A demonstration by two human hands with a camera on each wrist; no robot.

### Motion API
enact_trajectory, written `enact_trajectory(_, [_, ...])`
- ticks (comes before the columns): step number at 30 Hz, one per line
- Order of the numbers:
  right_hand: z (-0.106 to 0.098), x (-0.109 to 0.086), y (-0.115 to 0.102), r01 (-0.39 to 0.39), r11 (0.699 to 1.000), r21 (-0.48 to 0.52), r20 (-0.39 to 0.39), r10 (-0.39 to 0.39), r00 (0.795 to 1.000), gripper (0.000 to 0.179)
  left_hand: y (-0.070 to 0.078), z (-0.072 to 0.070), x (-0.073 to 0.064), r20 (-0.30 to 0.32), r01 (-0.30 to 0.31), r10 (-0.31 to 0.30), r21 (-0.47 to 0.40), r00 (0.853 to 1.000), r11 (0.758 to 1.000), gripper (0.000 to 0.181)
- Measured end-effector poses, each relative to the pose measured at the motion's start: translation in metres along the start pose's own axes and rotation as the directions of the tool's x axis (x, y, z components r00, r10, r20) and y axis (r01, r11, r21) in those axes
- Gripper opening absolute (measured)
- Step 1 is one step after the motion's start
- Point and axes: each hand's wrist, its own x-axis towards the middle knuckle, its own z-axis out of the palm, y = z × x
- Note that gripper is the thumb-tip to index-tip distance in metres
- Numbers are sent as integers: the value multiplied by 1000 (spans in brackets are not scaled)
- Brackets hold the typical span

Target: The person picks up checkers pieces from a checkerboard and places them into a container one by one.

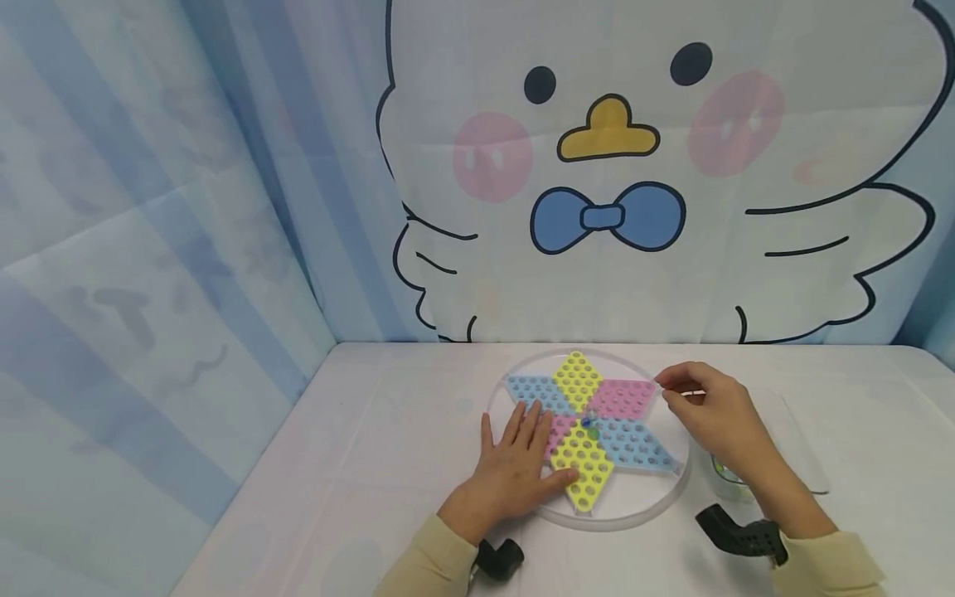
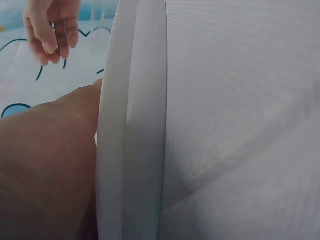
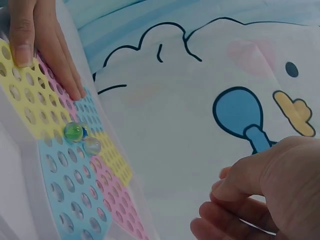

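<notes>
A round white Chinese checkers board [image 1: 515, 489] with a yellow, pink and blue perforated star stands on the table. My left hand [image 1: 515, 468] rests on the star's left side, fingers spread, thumb over the lower yellow section [image 1: 585, 456]. Near the star's middle sit a green marble [image 3: 73, 132], a clear marble [image 3: 92, 146] and a partly hidden blue marble [image 1: 586, 423]. My right hand [image 1: 705, 406] hovers by the upper right pink section [image 1: 622, 400], thumb and index finger bent close together. I cannot tell whether something small is between its fingertips.
Beside the board, partly behind the right forearm, stands a clear container [image 1: 727, 481] with a few marbles. A transparent flat piece [image 1: 791, 444] lies right of it. A curtain [image 1: 604, 290] with a cartoon bird hangs behind the table.
</notes>
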Motion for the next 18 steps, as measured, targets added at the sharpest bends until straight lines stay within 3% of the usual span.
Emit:
enact_trajectory(6, [11, 0, -12, -1, 1000, 21, 40, 0, 999, 21, 0, 0, 0, 4, 7, -7, 3, 1000, 1000, 92])
enact_trajectory(18, [37, -4, -17, 142, 988, 64, 39, -145, 989, 15, 0, -1, 1, 13, 15, -16, 12, 1000, 1000, 92])
